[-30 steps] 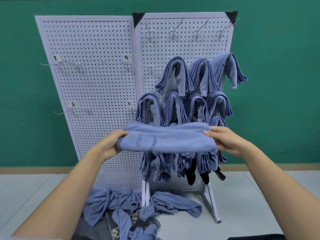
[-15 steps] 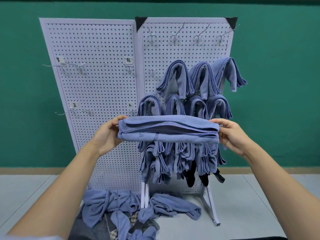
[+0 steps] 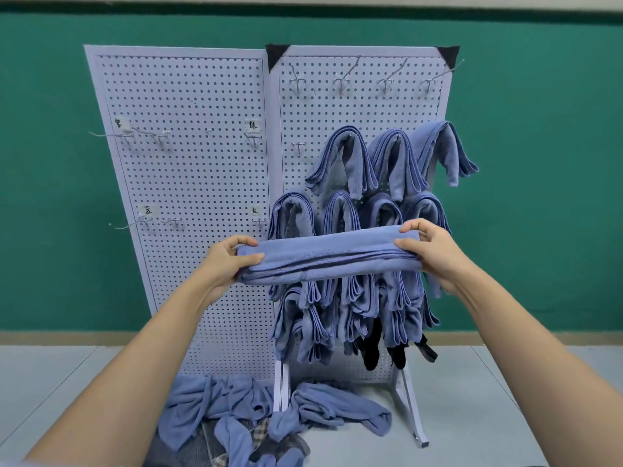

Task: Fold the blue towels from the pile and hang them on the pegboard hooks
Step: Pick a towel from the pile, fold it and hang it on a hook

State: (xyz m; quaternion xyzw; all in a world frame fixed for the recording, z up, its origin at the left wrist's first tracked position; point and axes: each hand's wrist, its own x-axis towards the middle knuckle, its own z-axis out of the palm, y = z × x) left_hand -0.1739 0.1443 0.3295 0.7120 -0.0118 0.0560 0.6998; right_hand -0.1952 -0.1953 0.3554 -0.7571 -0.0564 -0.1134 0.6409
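Head view: the left hand point(image 3: 225, 261) and the right hand point(image 3: 429, 251) each pinch one end of a folded blue towel point(image 3: 330, 254), held level in front of the pegboard point(image 3: 188, 183). I judge the folding is finished and hanging comes next, which needs the towel's middle draped over a free hook point(image 3: 341, 79) at 12 o'clock. The pile point(image 3: 236, 409) lies at 6 o'clock, partly cut off. The hung towels point(image 3: 347, 156) hide their own hooks.

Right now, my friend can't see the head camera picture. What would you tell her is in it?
A person holds a folded blue towel level, left grip and right grip pinching its ends. Behind it stands a white pegboard with many blue towels hung on its right panel, and a loose pile lies on the floor.
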